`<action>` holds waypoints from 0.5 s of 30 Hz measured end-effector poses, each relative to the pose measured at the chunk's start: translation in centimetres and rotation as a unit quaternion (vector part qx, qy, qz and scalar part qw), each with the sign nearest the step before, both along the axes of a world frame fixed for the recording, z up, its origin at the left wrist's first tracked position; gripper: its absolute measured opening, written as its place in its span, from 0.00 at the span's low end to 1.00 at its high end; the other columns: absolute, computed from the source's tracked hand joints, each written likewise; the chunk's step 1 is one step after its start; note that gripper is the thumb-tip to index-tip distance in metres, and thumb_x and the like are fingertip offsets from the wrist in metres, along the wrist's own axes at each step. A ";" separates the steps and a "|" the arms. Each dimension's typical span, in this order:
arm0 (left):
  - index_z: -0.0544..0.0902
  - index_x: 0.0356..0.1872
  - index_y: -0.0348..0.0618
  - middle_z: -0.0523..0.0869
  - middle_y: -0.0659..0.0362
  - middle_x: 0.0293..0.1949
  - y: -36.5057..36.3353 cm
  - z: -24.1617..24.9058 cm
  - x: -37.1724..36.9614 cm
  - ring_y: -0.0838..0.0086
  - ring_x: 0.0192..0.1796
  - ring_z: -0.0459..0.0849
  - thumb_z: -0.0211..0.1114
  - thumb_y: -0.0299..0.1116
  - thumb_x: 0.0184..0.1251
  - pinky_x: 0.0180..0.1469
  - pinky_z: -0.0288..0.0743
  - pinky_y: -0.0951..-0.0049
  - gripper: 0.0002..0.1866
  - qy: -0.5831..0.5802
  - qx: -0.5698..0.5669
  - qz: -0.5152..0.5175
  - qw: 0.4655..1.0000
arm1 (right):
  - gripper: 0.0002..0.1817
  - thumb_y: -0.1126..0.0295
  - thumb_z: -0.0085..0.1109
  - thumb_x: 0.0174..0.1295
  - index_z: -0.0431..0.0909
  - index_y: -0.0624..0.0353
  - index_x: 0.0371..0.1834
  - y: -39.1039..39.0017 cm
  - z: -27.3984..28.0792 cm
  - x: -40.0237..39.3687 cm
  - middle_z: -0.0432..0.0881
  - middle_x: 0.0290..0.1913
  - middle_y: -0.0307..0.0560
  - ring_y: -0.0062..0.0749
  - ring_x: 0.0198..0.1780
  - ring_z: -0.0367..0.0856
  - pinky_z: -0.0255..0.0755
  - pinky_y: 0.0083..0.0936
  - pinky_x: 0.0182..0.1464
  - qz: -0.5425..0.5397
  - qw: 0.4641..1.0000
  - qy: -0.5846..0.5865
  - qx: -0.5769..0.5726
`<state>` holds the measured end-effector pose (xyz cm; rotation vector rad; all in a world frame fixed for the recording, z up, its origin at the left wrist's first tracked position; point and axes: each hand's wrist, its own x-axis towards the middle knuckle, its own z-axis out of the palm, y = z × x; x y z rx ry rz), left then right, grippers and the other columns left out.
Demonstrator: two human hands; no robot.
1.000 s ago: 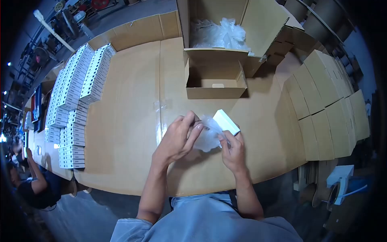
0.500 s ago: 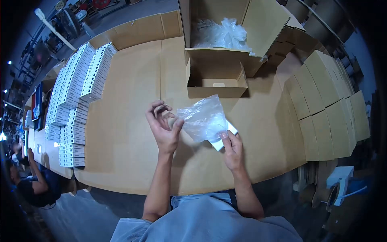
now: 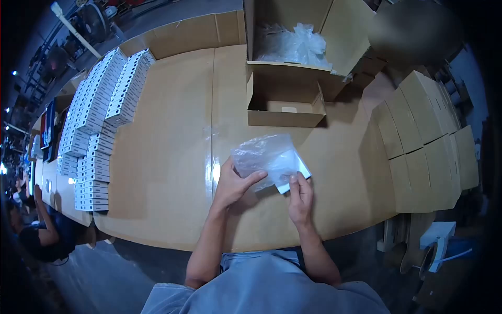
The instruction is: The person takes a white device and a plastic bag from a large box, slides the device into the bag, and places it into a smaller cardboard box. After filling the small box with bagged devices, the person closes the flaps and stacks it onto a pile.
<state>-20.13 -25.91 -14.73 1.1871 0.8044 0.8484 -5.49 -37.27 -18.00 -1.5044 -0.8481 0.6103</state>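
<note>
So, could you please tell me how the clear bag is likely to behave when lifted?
The bag is probably floppy, as its film is wrinkled. It looks light, being thin enough to show part of the white box through it. Its shiny surface may be slippery.

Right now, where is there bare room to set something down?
Bare: between the white box stacks and the left hand; between the right hand and the brown boxes. Crowded: far side's middle, with two open cartons.
</note>
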 end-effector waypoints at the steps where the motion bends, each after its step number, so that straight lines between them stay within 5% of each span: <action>1: 0.80 0.58 0.34 0.88 0.55 0.50 0.3 0.2 0.0 0.70 0.52 0.86 0.80 0.28 0.58 0.59 0.79 0.68 0.27 0.041 0.006 -0.008 0.999 | 0.17 0.61 0.53 0.77 0.82 0.67 0.49 -0.2 -0.6 0.0 0.78 0.41 0.48 0.33 0.43 0.73 0.69 0.31 0.47 0.012 1.000 0.010 -0.004; 4: 0.83 0.54 0.33 0.90 0.55 0.47 0.4 0.3 0.0 0.72 0.49 0.88 0.81 0.29 0.57 0.55 0.81 0.69 0.24 0.044 0.054 -0.017 0.997 | 0.18 0.65 0.59 0.71 0.81 0.66 0.58 -0.9 -1.9 0.9 0.80 0.52 0.55 0.39 0.55 0.78 0.71 0.31 0.59 0.036 0.998 -0.034 0.050; 7: 0.84 0.50 0.33 0.91 0.54 0.43 0.2 0.5 -0.5 0.72 0.47 0.89 0.81 0.29 0.57 0.52 0.83 0.70 0.22 0.069 0.163 -0.039 0.983 | 0.16 0.73 0.51 0.73 0.81 0.65 0.60 -1.1 0.0 5.4 0.79 0.59 0.55 0.36 0.59 0.78 0.70 0.31 0.63 0.035 0.996 0.047 0.060; 9: 0.84 0.50 0.33 0.91 0.53 0.42 0.1 1.2 -1.0 0.72 0.46 0.90 0.82 0.29 0.56 0.51 0.83 0.70 0.22 0.095 0.212 -0.072 0.970 | 0.21 0.75 0.51 0.74 0.70 0.64 0.70 -0.6 2.4 7.6 0.77 0.60 0.56 0.35 0.58 0.77 0.70 0.30 0.63 0.000 0.993 -0.057 0.107; 12: 0.85 0.48 0.35 0.92 0.52 0.41 0.0 1.3 -1.1 0.69 0.44 0.91 0.82 0.29 0.55 0.49 0.84 0.70 0.21 0.107 0.244 -0.090 0.960 | 0.30 0.79 0.54 0.73 0.54 0.60 0.75 0.6 7.0 7.8 0.75 0.60 0.60 0.35 0.58 0.77 0.71 0.30 0.63 0.028 0.975 -0.034 0.220; 15: 0.84 0.48 0.36 0.91 0.52 0.40 -0.1 1.0 -0.8 0.69 0.44 0.92 0.82 0.29 0.54 0.48 0.84 0.70 0.21 0.106 0.252 -0.101 0.956 | 0.37 0.85 0.56 0.69 0.45 0.56 0.75 1.0 8.3 9.1 0.73 0.58 0.62 0.37 0.58 0.77 0.71 0.32 0.63 0.117 0.977 -0.060 0.171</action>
